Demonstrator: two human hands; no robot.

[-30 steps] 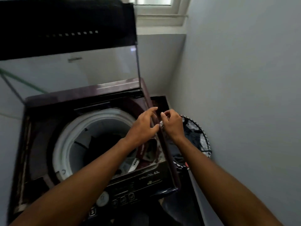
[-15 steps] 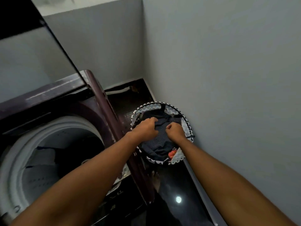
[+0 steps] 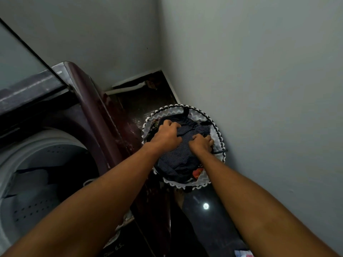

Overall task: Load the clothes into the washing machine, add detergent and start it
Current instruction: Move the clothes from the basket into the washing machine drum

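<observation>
A round laundry basket (image 3: 220, 133) with a black-and-white zigzag rim stands on the dark floor between the washing machine and the right wall. Inside lies a dark pinstriped garment (image 3: 178, 160), with something red (image 3: 197, 172) showing beneath it. My left hand (image 3: 167, 135) grips the garment at the basket's left side. My right hand (image 3: 201, 143) grips the same cloth toward the right side. The top-loading washing machine (image 3: 96, 108) has a maroon body, its lid raised and its pale drum (image 3: 37, 164) open at the left, with dark cloth inside.
A grey wall runs close along the right of the basket, and another closes the corner behind it. The glossy dark floor (image 3: 206, 219) reflects a light. A pale pipe (image 3: 126, 89) lies in the back corner. Something white, blue and pink (image 3: 244, 254) sits at the bottom edge.
My hands left the machine's right edge and dropped into the basket, where they took hold of the striped garment. My view swung right and down from the drum to the basket.
</observation>
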